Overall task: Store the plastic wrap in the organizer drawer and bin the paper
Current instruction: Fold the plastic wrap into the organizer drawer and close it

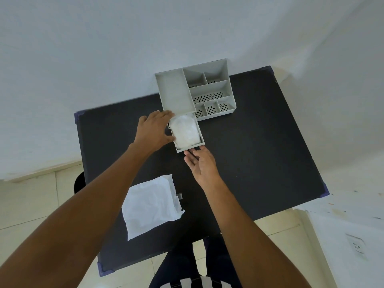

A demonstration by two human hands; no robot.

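head view: one camera looking down over your arms at a black table (259, 142)
organizer: grey organizer (209, 90) sits at the far edge of the table, open-top compartments with perforated floors on the right, flat lid section on the left
drawer: the drawer (192, 148) is pulled out toward you from under that flat section
plastic wrap: the plastic wrap (185, 132) is already bunched up inside the drawer — fills most of it
left hand: your left hand (154, 129) rests against the drawer's left wall, fingers spread loosely, thumb touching the wrap's edge, not gripping anything
right hand: your right hand (202, 165) is palm-up just in front of the drawer, fingers extended and relaxed, fingertips touching the front panel — holding nothing
paper: the paper (149, 206), white and crumpled, lies flat on the near-left part of the table, well apart from both hands
floor: pale tiles (27, 204) around the table
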